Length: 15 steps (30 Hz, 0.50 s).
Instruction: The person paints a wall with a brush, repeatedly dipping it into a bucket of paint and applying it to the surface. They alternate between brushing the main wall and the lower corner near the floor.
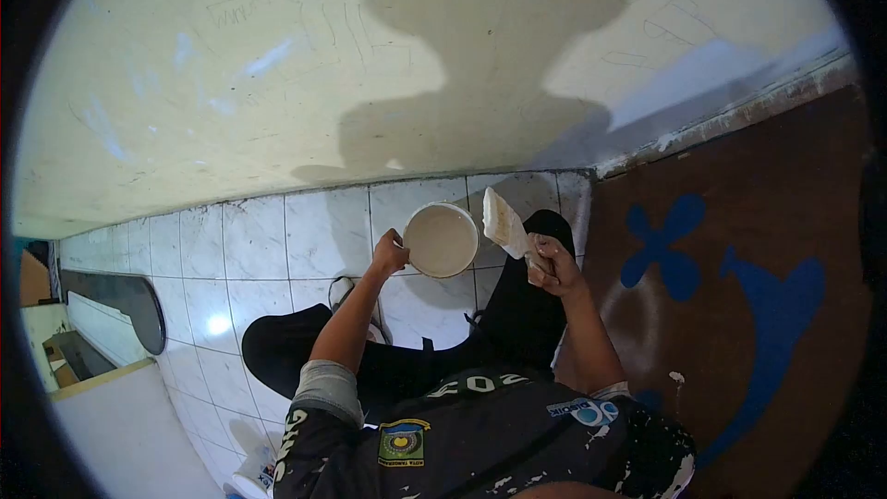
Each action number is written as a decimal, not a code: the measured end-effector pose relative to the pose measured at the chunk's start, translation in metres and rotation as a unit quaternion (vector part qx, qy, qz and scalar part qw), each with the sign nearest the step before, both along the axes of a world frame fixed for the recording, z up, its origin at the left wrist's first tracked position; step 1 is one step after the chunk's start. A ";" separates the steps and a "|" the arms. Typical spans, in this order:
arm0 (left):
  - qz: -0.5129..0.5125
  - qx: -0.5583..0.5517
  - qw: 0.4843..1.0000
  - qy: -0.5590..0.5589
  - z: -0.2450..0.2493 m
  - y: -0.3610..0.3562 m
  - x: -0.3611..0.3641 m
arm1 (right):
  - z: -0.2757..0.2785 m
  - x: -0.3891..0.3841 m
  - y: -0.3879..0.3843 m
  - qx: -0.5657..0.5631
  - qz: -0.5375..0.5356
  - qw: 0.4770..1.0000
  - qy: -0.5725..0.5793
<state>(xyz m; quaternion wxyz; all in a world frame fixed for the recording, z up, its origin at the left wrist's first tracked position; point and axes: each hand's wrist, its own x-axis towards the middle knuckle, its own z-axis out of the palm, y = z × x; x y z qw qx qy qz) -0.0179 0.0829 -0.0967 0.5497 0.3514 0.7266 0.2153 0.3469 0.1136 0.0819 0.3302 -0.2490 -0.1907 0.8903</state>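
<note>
My left hand grips the left side of the rim of a round bucket, its fingers closed at the edge. Inside the bucket is pale, off-white paint. In my right hand is a wide paintbrush, its handle wrapped by the fingers. The brush points up and to the left, its head coated with white paint, just right of the bucket and apart from it.
A pale yellow wall with pencil scribbles and whitish patches rises ahead. White tiles cover the floor. At right stands a brown panel with blue painted shapes. A white container sits at lower left, near a dark rounded board.
</note>
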 end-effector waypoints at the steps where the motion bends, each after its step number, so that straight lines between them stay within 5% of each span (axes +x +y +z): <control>1: -0.002 0.002 1.000 0.001 -0.001 0.000 -0.001 | 0.000 -0.001 0.001 0.002 -0.002 1.000 0.001; 4: -0.039 0.038 0.998 0.012 -0.021 -0.002 -0.010 | -0.010 -0.011 -0.004 -0.022 0.030 0.998 0.053; 6: -0.055 0.062 0.994 0.077 -0.033 0.000 -0.009 | -0.023 -0.021 -0.011 -0.090 0.036 0.971 0.219; 10: -0.062 0.069 0.994 0.063 -0.028 0.000 -0.009 | -0.005 -0.021 -0.013 -0.070 0.037 0.968 0.238; 11: -0.092 0.090 0.982 0.139 -0.041 0.000 -0.010 | 0.004 -0.019 -0.010 -0.051 0.023 0.968 0.246; 12: -0.072 0.032 0.993 0.084 -0.008 0.002 -0.005 | 0.015 -0.015 -0.005 -0.025 0.007 0.967 0.255; 14: -0.087 0.121 0.985 0.082 -0.055 -0.004 -0.018 | 0.048 0.006 0.006 0.046 -0.058 0.975 0.210; 15: -0.072 0.058 0.994 0.055 -0.047 0.001 -0.015 | 0.067 0.017 0.011 0.089 -0.114 0.975 0.167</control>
